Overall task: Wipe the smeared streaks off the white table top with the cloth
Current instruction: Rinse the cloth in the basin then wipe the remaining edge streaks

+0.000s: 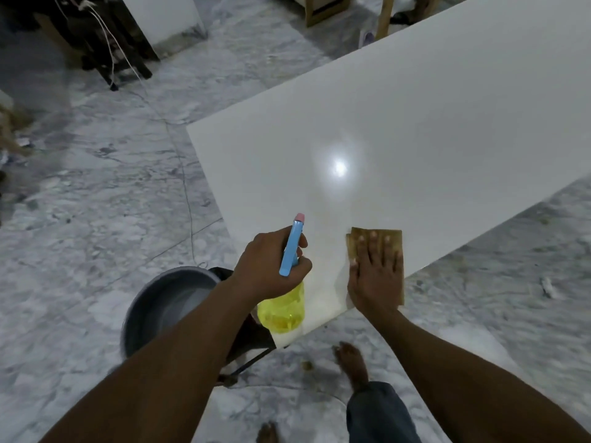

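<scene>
Cloth: folded tan-brown rectangular cloth (377, 247) lies flat near the near edge of the glossy white table (447, 123), pinned under my right hand.
Right hand: my right hand (375, 276) is spread fully open, palm down, fingers (387, 242) pressing on the cloth; it grips nothing, only bears down.
Left hand: my left hand (271, 266) is closed around the neck of a spray bottle with a translucent yellow body, blue trigger head and pink nozzle tip (284, 302), held just over the table's near corner, nozzle pointing up the table.
Streaks: a faint yellowish smear (319, 219) runs up the surface between the bottle and the cloth; I cannot tell how far it extends under the bright lamp glare (339, 167).
Progress: I judge wiping is barely begun; the cloth sits beside the smear, not on it.
Risk, edge: the cloth is close to the table's edge, so a stroke pulled toward me could drag it off onto the marble floor.
Risk, smearing: the cloth looks soiled; pressing it across could spread residue rather than lift it.
Risk, bottle: the bottle hangs above the round grey basin (169, 305) on a dark stool (252, 337); a loosened grip would drop it.
Risk, glare: the reflection may hide streaks I miss.
</scene>
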`<control>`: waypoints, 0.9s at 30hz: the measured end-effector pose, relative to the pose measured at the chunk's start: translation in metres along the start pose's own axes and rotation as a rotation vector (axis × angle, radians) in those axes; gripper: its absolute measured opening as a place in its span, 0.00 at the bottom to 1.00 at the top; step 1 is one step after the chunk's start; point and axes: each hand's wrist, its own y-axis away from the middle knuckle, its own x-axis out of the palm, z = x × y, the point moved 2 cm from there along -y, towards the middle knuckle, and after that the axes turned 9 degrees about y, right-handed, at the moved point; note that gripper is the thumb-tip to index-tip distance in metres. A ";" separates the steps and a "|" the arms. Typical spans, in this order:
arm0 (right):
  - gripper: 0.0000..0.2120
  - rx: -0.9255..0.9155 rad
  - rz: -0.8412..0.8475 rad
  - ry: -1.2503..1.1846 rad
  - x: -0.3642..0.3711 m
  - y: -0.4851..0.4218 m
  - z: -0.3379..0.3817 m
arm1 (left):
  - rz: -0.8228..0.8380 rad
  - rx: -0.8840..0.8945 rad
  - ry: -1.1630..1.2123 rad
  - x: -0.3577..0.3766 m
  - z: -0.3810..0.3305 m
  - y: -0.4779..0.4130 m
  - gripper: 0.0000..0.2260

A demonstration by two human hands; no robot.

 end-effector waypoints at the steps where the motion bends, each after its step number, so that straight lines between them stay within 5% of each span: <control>1: 0.30 0.004 -0.008 -0.005 0.002 0.009 0.012 | 0.004 0.022 0.004 -0.003 0.006 0.005 0.08; 11: 0.27 -0.138 -0.112 -0.041 0.022 0.127 0.159 | 0.063 0.134 -0.031 -0.058 0.085 0.098 0.08; 18: 0.22 -0.462 -0.013 -0.269 0.020 0.180 0.186 | 0.099 0.120 -0.074 -0.068 0.101 0.112 0.09; 20: 0.16 -0.295 0.122 -0.652 -0.016 0.185 0.177 | 0.116 0.143 -0.092 -0.062 0.085 0.103 0.08; 24: 0.16 0.440 0.419 -1.664 -0.082 0.157 0.114 | 0.203 0.174 -0.110 -0.039 0.034 0.074 0.12; 27: 0.20 0.772 0.454 -2.022 -0.116 0.135 0.036 | 0.311 0.217 -0.150 -0.009 -0.019 0.047 0.14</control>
